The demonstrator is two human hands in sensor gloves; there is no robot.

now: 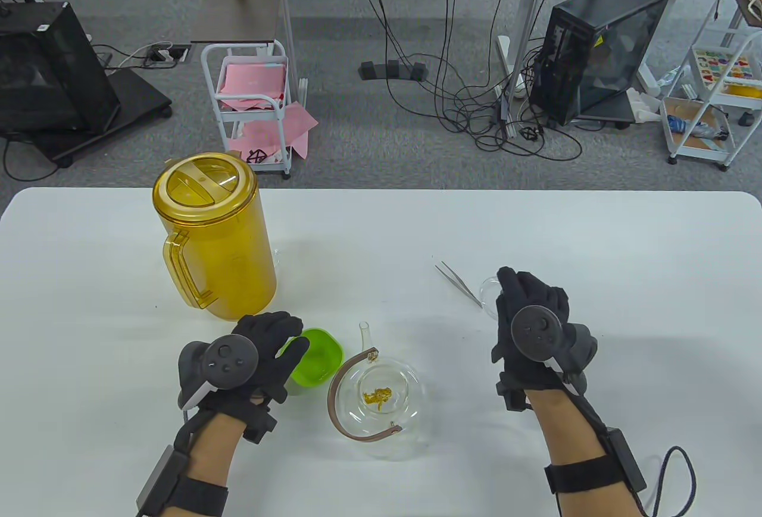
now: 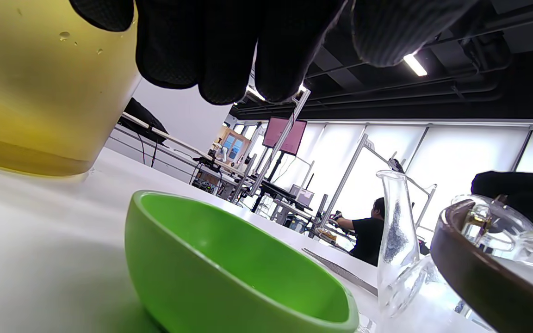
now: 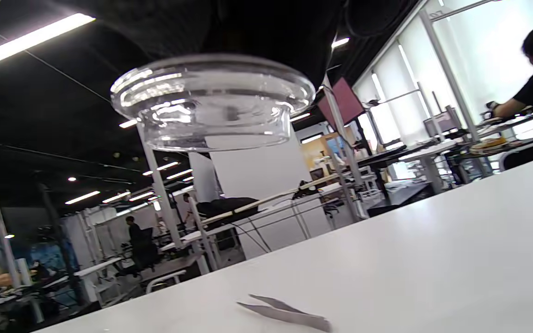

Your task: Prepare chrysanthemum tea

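A glass teapot (image 1: 411,416) with a brown handle (image 1: 339,389) stands uncovered near the front edge, with yellow chrysanthemum (image 1: 379,396) at its bottom. To its right, my right hand (image 1: 524,303) grips the glass lid (image 1: 487,291). The right wrist view shows that lid (image 3: 211,101) held clear above the table. My left hand (image 1: 280,344) hovers with relaxed fingers (image 2: 229,46) over the left rim of an empty green bowl (image 1: 318,359), not touching it. The bowl (image 2: 229,268) sits just left of the teapot's spout (image 2: 396,249). A yellow lidded pitcher (image 1: 220,243) stands behind the left hand.
Metal tweezers (image 1: 457,283) lie on the white table (image 1: 625,255) just left of the right hand, and also appear in the right wrist view as tweezers (image 3: 285,312) below the lid. The table's far edge (image 1: 381,191) borders an office floor with carts and cables.
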